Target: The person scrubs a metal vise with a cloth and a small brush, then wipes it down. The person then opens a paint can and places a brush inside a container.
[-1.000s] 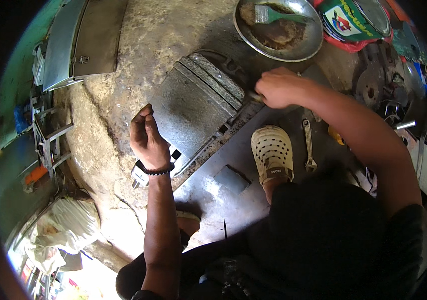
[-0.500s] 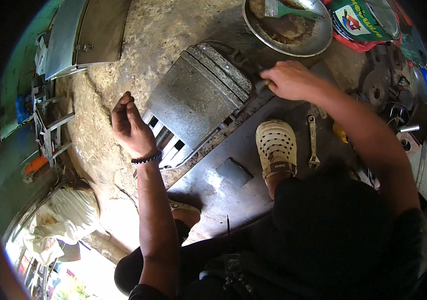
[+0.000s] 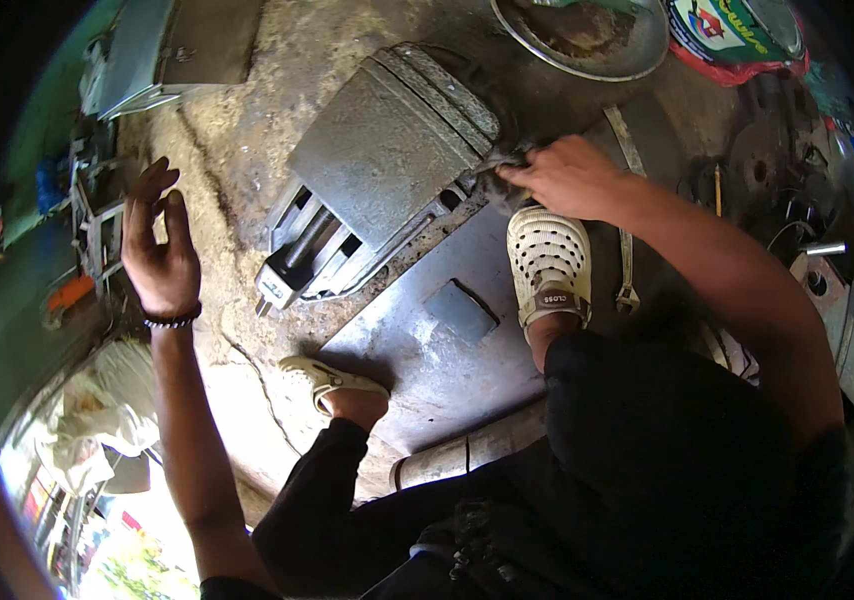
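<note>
A heavy grey metal machine vise (image 3: 377, 165) lies at a slant on the floor in front of me. Its lower left end has slots, a shaft and a squared end block. At the vise's right end is my right hand (image 3: 572, 178), fingers closed against a dark part that I cannot make out. My left hand (image 3: 162, 245), with a dark beaded bracelet, is raised to the left of the vise, touching nothing. Its fingers are bent, with a gap to the thumb.
A wrench (image 3: 627, 270) lies right of my light clog (image 3: 550, 255). On a metal sheet (image 3: 402, 365) rests a small dark square plate (image 3: 462, 310). A round metal pan (image 3: 637, 62) and a green can (image 3: 732, 30) stand beyond. A metal cabinet (image 3: 197, 45) stands far left.
My left hand has moved left, away from the vise, and its pinched fingers have parted. My right hand is slightly lower along the right end. The vise's end block now shows.
</note>
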`<state>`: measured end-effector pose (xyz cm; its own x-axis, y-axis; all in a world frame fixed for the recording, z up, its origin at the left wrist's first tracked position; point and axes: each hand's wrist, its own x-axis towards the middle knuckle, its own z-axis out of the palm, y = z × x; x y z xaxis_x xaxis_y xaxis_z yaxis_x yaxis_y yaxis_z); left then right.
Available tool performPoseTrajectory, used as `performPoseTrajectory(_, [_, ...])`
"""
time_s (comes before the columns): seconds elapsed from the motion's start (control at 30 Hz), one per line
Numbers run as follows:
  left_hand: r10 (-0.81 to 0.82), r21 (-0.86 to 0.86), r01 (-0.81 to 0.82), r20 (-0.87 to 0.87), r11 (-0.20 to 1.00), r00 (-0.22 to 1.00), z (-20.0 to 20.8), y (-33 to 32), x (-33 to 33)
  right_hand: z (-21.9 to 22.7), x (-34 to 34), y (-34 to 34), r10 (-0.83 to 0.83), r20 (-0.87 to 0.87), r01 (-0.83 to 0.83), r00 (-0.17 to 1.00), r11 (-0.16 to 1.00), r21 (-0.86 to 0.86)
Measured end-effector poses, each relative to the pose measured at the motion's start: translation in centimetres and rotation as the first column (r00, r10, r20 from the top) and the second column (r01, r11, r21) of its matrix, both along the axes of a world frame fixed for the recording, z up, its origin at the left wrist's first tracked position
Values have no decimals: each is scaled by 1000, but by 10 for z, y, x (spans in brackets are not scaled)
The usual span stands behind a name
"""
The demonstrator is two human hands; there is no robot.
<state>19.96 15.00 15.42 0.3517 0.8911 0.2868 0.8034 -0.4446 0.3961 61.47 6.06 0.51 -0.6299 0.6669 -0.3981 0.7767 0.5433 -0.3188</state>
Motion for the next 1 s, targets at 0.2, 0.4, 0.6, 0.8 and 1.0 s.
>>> performPoseTrajectory(0.2, [-62,-178,-38,-526,983,848,134,-105,-45,0,-2,16,-98,141,94,985,995,33])
performPoseTrajectory(0.4, [328,-74,-381,-375,922,867,196,-238,-68,21,-17,-9,-88,4,88,996,994,-69])
performPoseTrajectory(0.6, [359,-262,-454,-340,852,869,194,-251,-65,-13,-78,-6,197,139,-216,970,967,135])
performPoseTrajectory(0.8, [349,-340,-448,-314,827,883,198,-267,-50,-11,-68,2,152,73,-152,986,988,-6])
performPoseTrajectory(1.0, [387,-402,-471,-274,785,880,197,-284,-56,11,-64,5,106,138,-98,985,993,-63])
